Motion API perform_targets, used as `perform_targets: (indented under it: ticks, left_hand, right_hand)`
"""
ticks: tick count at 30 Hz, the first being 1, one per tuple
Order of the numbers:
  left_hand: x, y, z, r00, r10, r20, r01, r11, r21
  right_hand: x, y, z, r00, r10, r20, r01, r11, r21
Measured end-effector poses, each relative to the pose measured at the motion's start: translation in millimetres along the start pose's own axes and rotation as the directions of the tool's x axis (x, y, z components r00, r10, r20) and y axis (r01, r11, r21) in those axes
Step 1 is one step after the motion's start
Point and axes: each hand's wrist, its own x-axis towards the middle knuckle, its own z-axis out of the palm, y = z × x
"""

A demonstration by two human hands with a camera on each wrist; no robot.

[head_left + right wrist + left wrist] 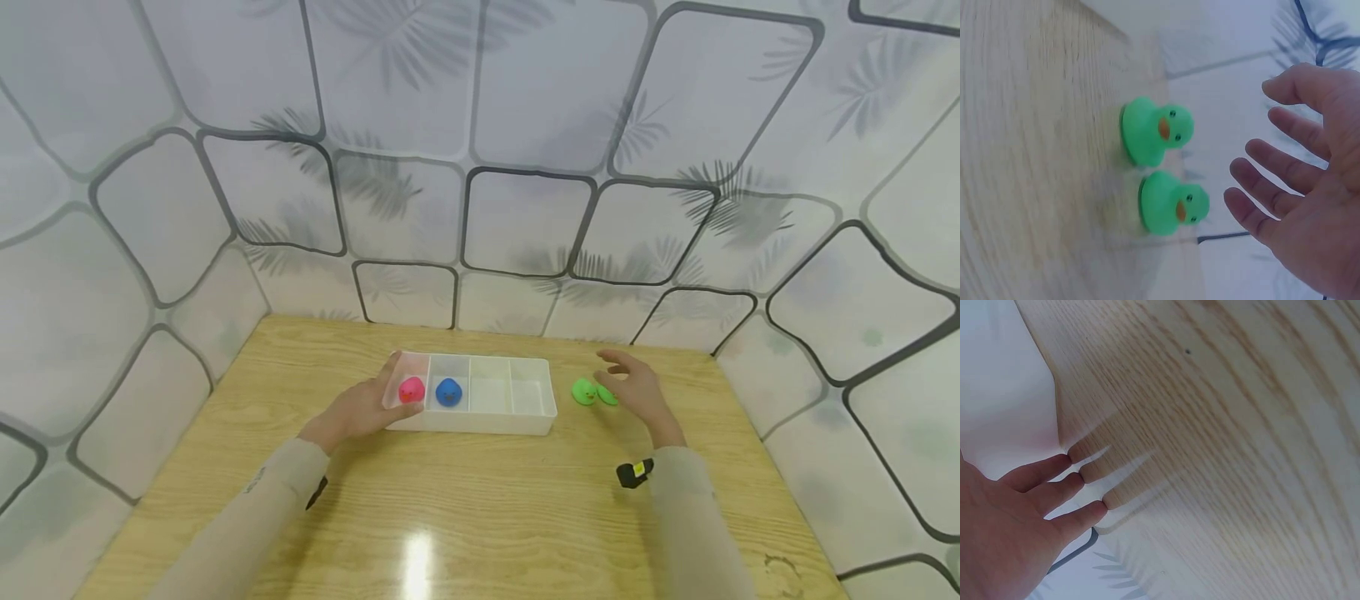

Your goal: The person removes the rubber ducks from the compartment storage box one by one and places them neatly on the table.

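Observation:
A white tray (471, 422) split into compartments lies on the table. My left hand (363, 408) holds its left end, thumb over the front rim and fingers along the outer left side. In the left wrist view those fingers (1054, 481) reach down beside the tray wall, thumb hidden. A pink rubber duck (411, 390) sits in the leftmost compartment, a blue rubber duck (448, 392) in the one beside it. Right of the tray, my right hand (636, 390) hovers by two green rubber ducks (1144, 131), fingers spread and apart from them.
The wooden table (480, 492) meets a patterned backdrop (525, 225) behind the tray and at both sides. The tray's two right compartments (491, 387) hold nothing. In the head view my right hand partly covers one green duck (608, 395).

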Motion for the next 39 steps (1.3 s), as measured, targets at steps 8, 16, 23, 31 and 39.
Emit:
perform_targets:
  ticks: [8,16,23,31,39]
  left_hand:
    - [-0.5,0.3,-0.5,1.000,-0.014,0.004,0.014,1.000,0.003]
    - [-0.7,-0.3,-0.5,1.000,-0.017,0.001,0.017,1.000,-0.001]
    - [-1.7,0.3,-1.4,1.000,-0.015,0.004,0.015,1.000,0.002]
    - [-2.4,1.6,-2.6,1.000,-0.016,0.008,0.016,1.000,0.008]
    - [-1.5,0.9,-1.6,1.000,-0.012,0.009,0.012,1.000,0.009]
  right_hand:
    - [9.2,-28.1,16.5,0.996,-0.087,-0.011,0.087,0.995,0.038]
    - [14.5,-57.3,32.8,0.987,-0.158,0.023,0.156,0.986,0.053]
    - [18.0,-77.0,48.9,0.980,-0.185,0.068,0.183,0.982,0.043]
    - [21.4,-91.5,62.5,0.970,-0.221,0.100,0.219,0.975,0.035]
    - [21.4,-103.3,76.2,0.964,-0.221,0.146,0.218,0.975,0.040]
